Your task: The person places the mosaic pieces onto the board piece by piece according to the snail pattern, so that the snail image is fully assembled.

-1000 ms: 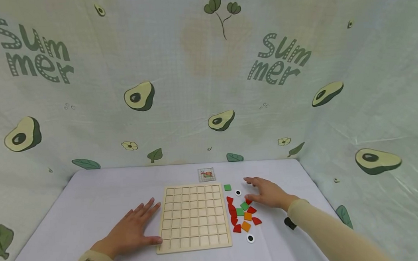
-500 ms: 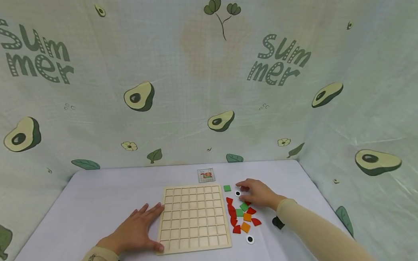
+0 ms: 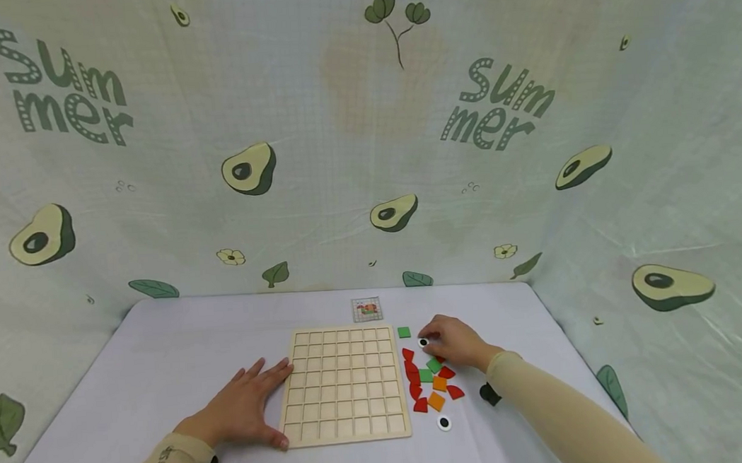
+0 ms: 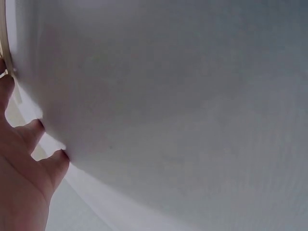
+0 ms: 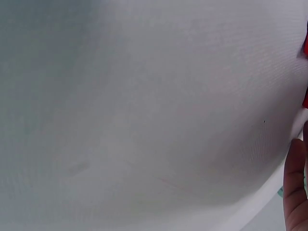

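A wooden grid board (image 3: 343,385) lies on the white table. My left hand (image 3: 238,409) is spread at its left edge, thumb and index fingertip touching the frame. Its fingers (image 4: 55,166) rest on the cloth in the left wrist view. To the right of the board, my right hand (image 3: 457,341) pinches a white round piece with a black dot (image 3: 423,342) between thumb and index finger, low at the table. Below that hand lie red quarter-round pieces (image 3: 413,374), green squares (image 3: 426,375) and orange squares (image 3: 440,383). In the right wrist view only part of the right hand's fingers (image 5: 294,178) shows.
A small picture card (image 3: 366,309) lies behind the board. One green square (image 3: 404,332) sits by the board's top right corner. A second white round piece (image 3: 444,422) is nearest the front. A printed curtain (image 3: 319,213) stands behind and beside the table.
My right hand has moved left and down to the upper white round piece, and its thumb and index finger have closed on it. The left hand has moved slightly right against the board.
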`<state>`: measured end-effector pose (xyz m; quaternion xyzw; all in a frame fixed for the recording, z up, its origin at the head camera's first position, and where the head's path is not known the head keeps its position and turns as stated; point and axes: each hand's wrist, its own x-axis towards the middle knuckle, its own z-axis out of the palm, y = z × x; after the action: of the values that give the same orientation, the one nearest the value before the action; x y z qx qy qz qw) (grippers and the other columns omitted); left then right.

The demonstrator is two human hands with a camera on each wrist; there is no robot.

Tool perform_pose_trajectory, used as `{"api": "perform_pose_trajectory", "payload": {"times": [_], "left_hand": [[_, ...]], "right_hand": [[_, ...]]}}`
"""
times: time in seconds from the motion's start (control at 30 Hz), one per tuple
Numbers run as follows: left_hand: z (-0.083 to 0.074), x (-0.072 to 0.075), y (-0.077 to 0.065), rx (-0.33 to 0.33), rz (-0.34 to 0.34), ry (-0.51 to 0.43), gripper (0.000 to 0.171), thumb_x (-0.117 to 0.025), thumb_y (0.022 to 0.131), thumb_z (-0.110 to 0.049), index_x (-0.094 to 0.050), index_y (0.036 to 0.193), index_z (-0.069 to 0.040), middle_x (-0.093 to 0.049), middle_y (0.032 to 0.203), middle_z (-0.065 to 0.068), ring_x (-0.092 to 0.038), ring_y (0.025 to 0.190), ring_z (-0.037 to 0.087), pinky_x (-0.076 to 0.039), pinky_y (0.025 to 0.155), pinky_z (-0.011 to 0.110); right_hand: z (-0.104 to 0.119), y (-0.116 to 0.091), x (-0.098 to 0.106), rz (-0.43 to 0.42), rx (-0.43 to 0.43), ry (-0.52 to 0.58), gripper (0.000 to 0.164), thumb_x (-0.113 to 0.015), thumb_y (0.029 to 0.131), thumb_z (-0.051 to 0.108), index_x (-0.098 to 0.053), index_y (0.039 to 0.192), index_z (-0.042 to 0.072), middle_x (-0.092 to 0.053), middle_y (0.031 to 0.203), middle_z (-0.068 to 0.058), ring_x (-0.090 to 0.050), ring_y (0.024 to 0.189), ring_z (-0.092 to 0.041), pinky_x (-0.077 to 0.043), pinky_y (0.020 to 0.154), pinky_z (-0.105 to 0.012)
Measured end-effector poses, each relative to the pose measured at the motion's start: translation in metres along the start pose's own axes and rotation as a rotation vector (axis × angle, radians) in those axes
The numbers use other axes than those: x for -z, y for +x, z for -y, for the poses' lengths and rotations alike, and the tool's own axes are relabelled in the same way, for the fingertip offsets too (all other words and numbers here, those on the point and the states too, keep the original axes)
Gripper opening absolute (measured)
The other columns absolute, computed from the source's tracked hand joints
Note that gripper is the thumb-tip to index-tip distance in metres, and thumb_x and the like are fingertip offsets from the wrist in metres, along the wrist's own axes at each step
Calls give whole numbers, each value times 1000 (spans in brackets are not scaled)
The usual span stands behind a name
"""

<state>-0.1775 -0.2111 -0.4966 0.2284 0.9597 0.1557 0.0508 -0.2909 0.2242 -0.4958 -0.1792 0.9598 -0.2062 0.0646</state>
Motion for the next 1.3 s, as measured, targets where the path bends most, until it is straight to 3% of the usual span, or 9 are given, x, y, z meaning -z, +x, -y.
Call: {"api": "perform_pose_trajectory", "payload": {"times": [0.33,0.57,0.8,0.93,1.13,1.3], "left_hand": [[1,0,3,-23,4,9,129,-71,52,-87,-44,150,-7,-39,157,8,-34,140,46,-27,110,67],[2,0,3,-42,7,-6,130,-73,50,-86,-46,147,-4,-39,156,11,-35,138,46,-33,107,67],[2,0,4,-29,8,-27,130,-74,50,-86,-46,148,-6,-38,157,10,-33,140,46,-32,108,65],[3,0,3,-14,9,-22,130,-74,49,-86,-46,148,-7,-38,157,8,-33,140,44,-31,109,64],[3,2,2,-12,18,-14,131,-73,50,-87,-45,148,-6,-37,157,9,-33,140,44,-32,109,64],[3,1,2,-29,12,-18,130,-72,51,-87,-44,149,-6,-37,158,8,-32,141,44,-32,109,65]], "right_hand": [[-4,-2,3,-4,-17,44,24,-79,88,25,-75,111,21,-60,91,11,-55,83,-12,-54,74,-24],[12,-2,15,-9,42,41,27,-78,88,21,-74,114,18,-63,96,9,-55,82,-12,-54,69,-22],[53,13,24,-22,92,22,30,-76,90,21,-73,119,14,-66,103,7,-57,86,-13,-54,75,-23],[82,30,19,-20,166,16,30,-76,90,21,-73,118,12,-67,104,6,-59,87,-12,-54,76,-24],[126,56,-3,-4,299,52,26,-75,91,19,-74,115,10,-69,104,4,-63,87,-10,-54,76,-23],[152,70,-30,17,304,63,24,-74,91,18,-75,114,13,-69,99,5,-61,84,-5,-52,73,-20]]}}
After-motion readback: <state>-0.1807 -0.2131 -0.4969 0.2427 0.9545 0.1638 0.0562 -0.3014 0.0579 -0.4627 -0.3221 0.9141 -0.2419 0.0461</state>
